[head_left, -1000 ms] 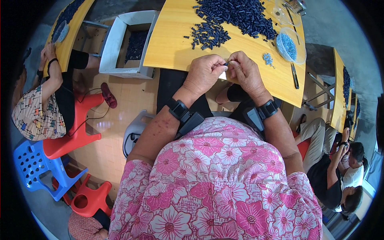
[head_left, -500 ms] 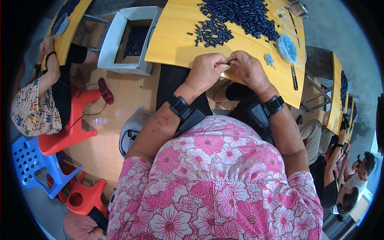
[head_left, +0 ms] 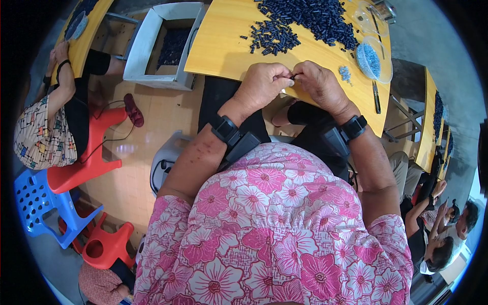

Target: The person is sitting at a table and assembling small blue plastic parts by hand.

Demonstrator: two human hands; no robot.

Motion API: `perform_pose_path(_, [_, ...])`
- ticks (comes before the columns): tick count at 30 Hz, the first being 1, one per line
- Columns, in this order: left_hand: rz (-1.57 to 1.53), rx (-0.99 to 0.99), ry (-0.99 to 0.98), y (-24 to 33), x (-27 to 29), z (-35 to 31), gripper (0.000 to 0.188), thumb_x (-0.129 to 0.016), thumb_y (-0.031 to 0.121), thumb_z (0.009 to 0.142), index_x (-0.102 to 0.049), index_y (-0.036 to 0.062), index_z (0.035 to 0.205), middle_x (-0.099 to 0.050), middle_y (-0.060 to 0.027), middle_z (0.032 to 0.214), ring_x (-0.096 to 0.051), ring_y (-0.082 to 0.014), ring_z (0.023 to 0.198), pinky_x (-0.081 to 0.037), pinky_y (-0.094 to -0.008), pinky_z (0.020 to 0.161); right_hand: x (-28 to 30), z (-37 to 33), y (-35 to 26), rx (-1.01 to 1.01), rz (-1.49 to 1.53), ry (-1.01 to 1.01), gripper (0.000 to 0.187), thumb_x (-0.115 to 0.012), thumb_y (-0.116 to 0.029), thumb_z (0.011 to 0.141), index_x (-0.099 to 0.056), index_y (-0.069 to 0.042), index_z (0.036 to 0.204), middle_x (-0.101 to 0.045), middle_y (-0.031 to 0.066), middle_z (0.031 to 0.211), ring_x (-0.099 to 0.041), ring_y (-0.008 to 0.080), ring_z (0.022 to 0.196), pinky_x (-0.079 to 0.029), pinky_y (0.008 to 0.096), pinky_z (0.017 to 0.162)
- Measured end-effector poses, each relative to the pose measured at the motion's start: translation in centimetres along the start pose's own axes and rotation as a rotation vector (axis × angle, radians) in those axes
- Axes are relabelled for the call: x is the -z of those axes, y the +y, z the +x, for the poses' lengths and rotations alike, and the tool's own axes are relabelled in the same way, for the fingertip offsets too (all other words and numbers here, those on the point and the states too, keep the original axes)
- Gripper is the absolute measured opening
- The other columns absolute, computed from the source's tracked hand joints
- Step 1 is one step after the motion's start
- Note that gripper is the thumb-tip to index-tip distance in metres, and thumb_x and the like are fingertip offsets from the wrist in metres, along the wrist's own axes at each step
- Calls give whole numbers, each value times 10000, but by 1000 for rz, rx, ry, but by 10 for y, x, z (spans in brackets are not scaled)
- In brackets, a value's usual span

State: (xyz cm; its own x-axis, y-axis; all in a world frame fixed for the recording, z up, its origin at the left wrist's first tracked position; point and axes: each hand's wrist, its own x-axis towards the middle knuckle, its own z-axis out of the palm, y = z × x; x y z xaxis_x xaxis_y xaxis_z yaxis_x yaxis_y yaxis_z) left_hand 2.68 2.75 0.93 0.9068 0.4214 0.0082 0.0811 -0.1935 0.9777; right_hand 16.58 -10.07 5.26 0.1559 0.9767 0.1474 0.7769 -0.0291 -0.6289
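My left hand [head_left: 263, 85] and my right hand [head_left: 321, 87] meet over the near edge of the yellow table [head_left: 216, 53]. Their fingertips are pinched together around a small black tube-like piece [head_left: 293, 78], mostly covered by the fingers. Beyond my hands lies a small group of short dark cylindrical pieces [head_left: 274, 38], with a larger heap of the same pieces [head_left: 325, 23] behind it. To the right of my right hand sits a little pile of light-blue bits [head_left: 345, 74]. A clear round bowl of light-blue bits [head_left: 368, 60] stands farther right.
A black pen-like tool [head_left: 376, 96] lies near the table's right edge. Left of the table, a white box [head_left: 140, 56] holds dark pieces. Red stools [head_left: 89, 173] and a blue stool [head_left: 38, 203] stand at left. Other people sit at tables on both sides.
Both hands stay pinched together, with the fingertips shifting slightly on the small black piece. The whole view has moved a little. On the right, a seated person's arm has moved.
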Motion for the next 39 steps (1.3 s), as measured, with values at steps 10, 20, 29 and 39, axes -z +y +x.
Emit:
perform_pose_path(10, [-76,74,-53,8,5,1,154,-653,91,834,-665,-34,923,-649,-40,761,-599,-78,671,-512,-226,618,1,2,-2,-105,40,-9,87,-630,-80,822,-593,-73,901,-621,123,837,-623,270,752,-496,335,670])
perform_pose_path(20, [-116,83,-36,2,3,2,130,-669,87,831,-669,-22,902,-646,-23,766,-595,-65,668,-506,-208,608,-25,-16,5,-271,465,217,124,-612,-78,870,-647,-48,985,-648,38,836,-600,123,731,-497,251,671])
perform_pose_path(29, [-172,80,-37,-3,3,4,104,-652,59,854,-667,-18,923,-646,-20,781,-610,-66,706,-516,-198,625,-32,-15,-4,-451,861,312,195,-548,-146,942,-674,-35,1042,-646,7,807,-574,61,688,-485,201,632])
perform_pose_path(39, [-223,107,-47,-1,3,3,123,-641,74,867,-670,-21,940,-667,-36,818,-614,-67,727,-524,-207,639,-24,-7,-3,-534,1017,255,180,-593,-160,914,-681,-20,985,-650,14,776,-584,78,665,-492,214,609])
